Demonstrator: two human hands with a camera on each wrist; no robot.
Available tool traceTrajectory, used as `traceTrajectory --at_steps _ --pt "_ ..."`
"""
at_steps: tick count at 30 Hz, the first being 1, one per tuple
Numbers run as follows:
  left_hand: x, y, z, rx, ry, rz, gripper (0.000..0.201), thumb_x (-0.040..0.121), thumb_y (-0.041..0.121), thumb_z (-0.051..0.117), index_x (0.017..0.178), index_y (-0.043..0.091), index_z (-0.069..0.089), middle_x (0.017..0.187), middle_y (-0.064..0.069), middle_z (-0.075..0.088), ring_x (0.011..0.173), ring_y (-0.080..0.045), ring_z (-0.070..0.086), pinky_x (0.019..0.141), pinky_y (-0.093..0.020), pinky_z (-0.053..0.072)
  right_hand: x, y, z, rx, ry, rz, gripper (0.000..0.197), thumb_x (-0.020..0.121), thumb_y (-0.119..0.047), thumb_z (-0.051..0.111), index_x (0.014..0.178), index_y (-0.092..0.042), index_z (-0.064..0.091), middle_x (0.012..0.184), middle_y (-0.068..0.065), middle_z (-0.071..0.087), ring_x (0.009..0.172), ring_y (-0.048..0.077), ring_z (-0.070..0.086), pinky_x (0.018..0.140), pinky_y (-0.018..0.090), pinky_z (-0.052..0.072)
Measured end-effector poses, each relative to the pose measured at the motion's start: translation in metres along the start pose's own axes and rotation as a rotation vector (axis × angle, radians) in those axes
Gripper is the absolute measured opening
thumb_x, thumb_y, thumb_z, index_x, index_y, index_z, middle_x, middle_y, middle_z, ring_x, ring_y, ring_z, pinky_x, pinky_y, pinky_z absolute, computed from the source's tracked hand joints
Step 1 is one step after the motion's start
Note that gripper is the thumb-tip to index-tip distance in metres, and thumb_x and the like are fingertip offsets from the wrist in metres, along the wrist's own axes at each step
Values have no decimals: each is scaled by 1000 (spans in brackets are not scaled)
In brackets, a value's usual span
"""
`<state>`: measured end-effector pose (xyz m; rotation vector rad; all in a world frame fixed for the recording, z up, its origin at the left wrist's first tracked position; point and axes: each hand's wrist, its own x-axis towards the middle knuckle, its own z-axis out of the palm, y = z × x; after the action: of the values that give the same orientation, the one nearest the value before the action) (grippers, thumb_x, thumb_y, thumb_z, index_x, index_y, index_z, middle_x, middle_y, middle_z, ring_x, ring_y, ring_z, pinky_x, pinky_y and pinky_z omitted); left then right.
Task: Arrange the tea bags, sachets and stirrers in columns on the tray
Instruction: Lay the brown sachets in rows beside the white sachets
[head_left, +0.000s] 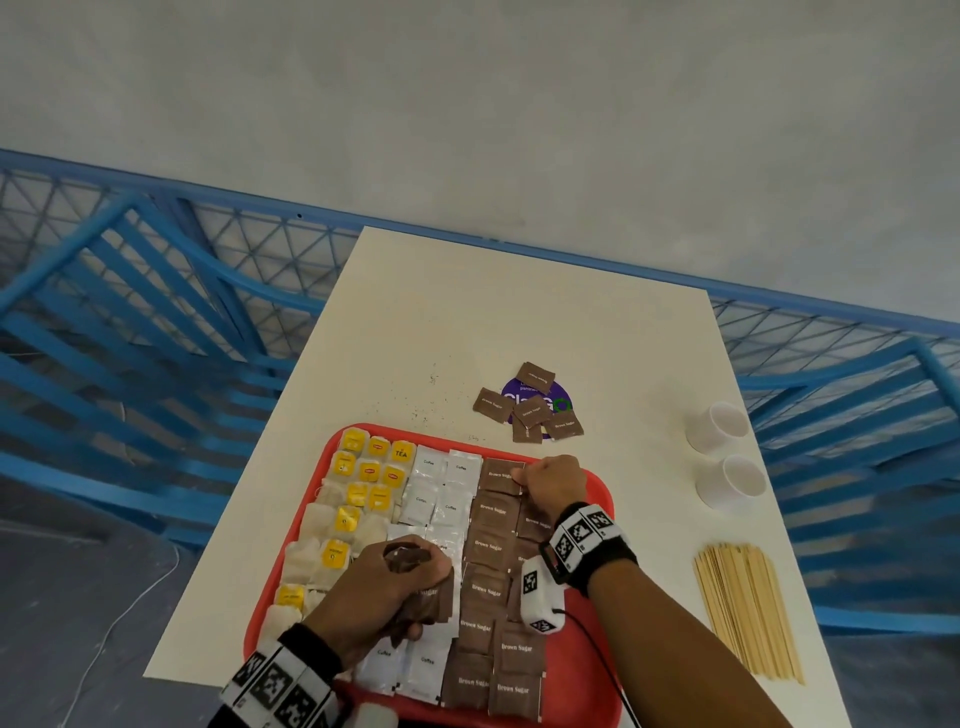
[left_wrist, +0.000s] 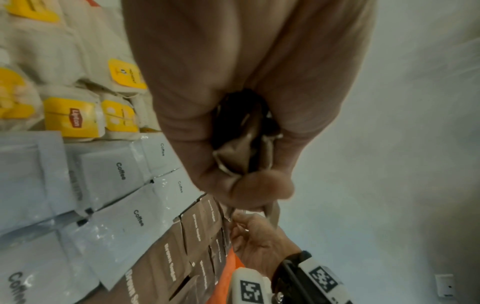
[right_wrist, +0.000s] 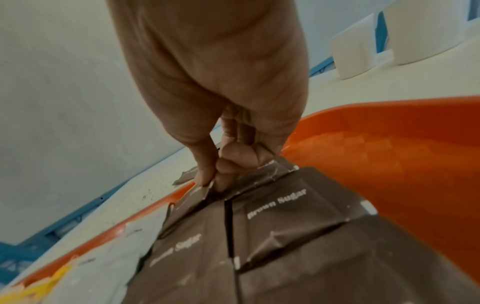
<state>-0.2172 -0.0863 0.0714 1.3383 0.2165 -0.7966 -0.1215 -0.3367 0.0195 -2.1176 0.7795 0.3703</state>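
Observation:
On the red tray (head_left: 592, 654) lie columns of yellow-tagged tea bags (head_left: 363, 483) at the left, white coffee sachets (head_left: 436, 499) in the middle and brown sugar sachets (head_left: 488, 551) at the right. My left hand (head_left: 415, 582) hovers over the coffee column and grips a crumpled bunch of brown sugar sachets (left_wrist: 241, 148). My right hand (head_left: 522, 480) is at the tray's far right end. In the right wrist view its fingertips (right_wrist: 207, 176) pinch the far edge of a brown sugar sachet (right_wrist: 281, 174) that heads the second brown column. The stirrers (head_left: 743, 608) lie off the tray.
Several loose brown sugar sachets (head_left: 530, 410) sit on a purple sticker beyond the tray. Two white paper cups (head_left: 722, 426) stand at the table's right edge. The tray's right strip (right_wrist: 389, 156) is bare. Blue railings surround the table.

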Motion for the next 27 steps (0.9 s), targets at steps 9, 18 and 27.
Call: traceTrajectory --at_steps 9,18,27 --pt "-3 20 6 -339 -34 -30 16 85 -1 64 100 -2 68 89 -24 66 71 -34 66 48 -32 54 -71 -16 -22 23 -56 -279 32 86 -45 72 70 -19 63 71 -6 67 65 7 57 61 20 44" --pt "4 33 33 -185 -105 85 25 86 14 70 102 -3 61 88 -21 64 66 -25 64 48 -29 53 -152 -8 -41 340 -408 -337 12 82 -20 79 74 -18 72 65 -2 70 52 7 57 52 17 43" --pt "-4 41 37 7 -72 158 28 85 21 74 86 -6 67 73 -22 60 49 -24 52 41 -24 43 -162 10 -58 521 -463 -315 30 92 -36 63 80 -10 68 66 4 64 53 13 55 51 22 40"
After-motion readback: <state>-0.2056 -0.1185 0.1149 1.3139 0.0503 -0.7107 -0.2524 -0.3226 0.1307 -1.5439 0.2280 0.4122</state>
